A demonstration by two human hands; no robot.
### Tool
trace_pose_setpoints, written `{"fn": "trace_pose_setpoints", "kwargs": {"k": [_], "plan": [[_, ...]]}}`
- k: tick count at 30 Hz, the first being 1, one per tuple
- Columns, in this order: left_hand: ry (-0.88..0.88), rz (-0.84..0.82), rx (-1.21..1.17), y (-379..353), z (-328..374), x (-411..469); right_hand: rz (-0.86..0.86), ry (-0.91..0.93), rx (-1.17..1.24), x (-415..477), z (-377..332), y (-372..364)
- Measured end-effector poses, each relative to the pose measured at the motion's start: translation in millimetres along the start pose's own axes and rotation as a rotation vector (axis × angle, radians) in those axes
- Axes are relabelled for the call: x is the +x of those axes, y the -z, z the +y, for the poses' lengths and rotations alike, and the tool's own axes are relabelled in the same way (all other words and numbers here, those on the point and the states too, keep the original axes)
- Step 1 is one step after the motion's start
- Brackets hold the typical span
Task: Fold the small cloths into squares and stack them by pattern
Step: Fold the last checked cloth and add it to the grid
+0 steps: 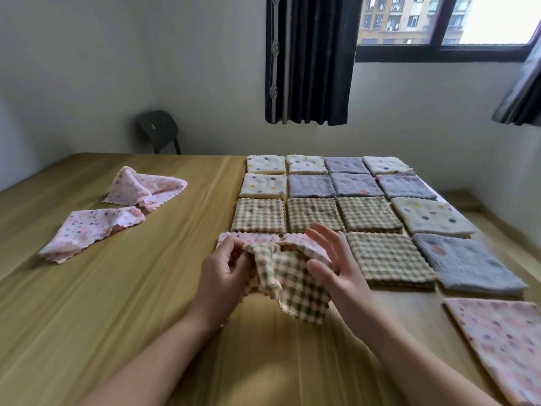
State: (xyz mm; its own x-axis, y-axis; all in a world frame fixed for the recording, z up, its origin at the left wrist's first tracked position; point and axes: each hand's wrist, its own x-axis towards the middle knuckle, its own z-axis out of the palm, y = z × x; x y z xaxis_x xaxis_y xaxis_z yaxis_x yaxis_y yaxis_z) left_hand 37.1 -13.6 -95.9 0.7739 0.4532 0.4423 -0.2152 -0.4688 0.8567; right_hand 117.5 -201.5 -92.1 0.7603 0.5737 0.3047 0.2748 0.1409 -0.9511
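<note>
The checked cloth (292,282) is held up just above the near middle of the table (117,303). It's all crumpled and not folded yet, with its lower corner hanging down toward the wood. It's gripped at its top left by the left hand (222,268), whose fingers are curled round a bunch of the fabric. The right hand (336,265) is spread wide, fingers straight and fanned out. The cloth's right edge is only touched there by the thumb and palm, so nothing's really clamped on that side.

Right behind the hands, two pink folded squares (248,238) are partly hidden.

Beyond those, a grid of folded squares is laid out on the right half of the table:
- Checked squares (259,215) are set in the nearer rows.
- Purple squares (311,186) and cream dotted squares (265,164) are set in the farther rows, with one more of each down the grid's right side.

Everything in the grid is packed close, edge to edge. A pink dotted square (497,344) is laid by itself at the near right.

Over on the left, well apart from the grid, two cloths are lying loose and unfolded: the far pink cloth (143,189) and, just nearer, the near pink cloth (90,230).

Past the table, a dark chair (159,130) is parked by the far wall. A dark curtain (310,60) is hung beside a window (439,22).
</note>
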Motion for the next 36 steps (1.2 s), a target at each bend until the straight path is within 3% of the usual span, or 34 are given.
{"fn": "trace_pose_setpoints", "kwargs": {"k": [2, 6, 11, 17, 22, 28, 32, 36], "plan": [[0.038, 0.004, -0.015, -2, 1, -2, -0.059, 0.069, -0.177, -3, 0, -2], [0.015, -0.023, 0.033, -1, 1, -6, -0.122, 0.355, -0.776, -4, 3, -13], [0.0, -0.01, 0.145, -1, 7, -6, -0.014, 0.414, -0.917, -7, 4, -23], [-0.012, -0.065, 0.11, -4, 10, -9, 0.041, 0.321, -0.842, -6, 9, -22], [-0.098, -0.082, 0.127, -2, 10, -7, 0.04, 0.151, -0.475, -4, -2, -16], [-0.099, -0.072, 0.118, -3, 7, -7, -0.098, 0.206, -0.899, -7, 0, -26], [-0.11, -0.102, 0.131, -1, 4, -5, 0.055, 0.079, -0.583, -9, -1, -26], [-0.248, -0.256, 0.342, 8, -2, -1, 0.204, -0.028, -0.26, -4, -9, -17]]}}
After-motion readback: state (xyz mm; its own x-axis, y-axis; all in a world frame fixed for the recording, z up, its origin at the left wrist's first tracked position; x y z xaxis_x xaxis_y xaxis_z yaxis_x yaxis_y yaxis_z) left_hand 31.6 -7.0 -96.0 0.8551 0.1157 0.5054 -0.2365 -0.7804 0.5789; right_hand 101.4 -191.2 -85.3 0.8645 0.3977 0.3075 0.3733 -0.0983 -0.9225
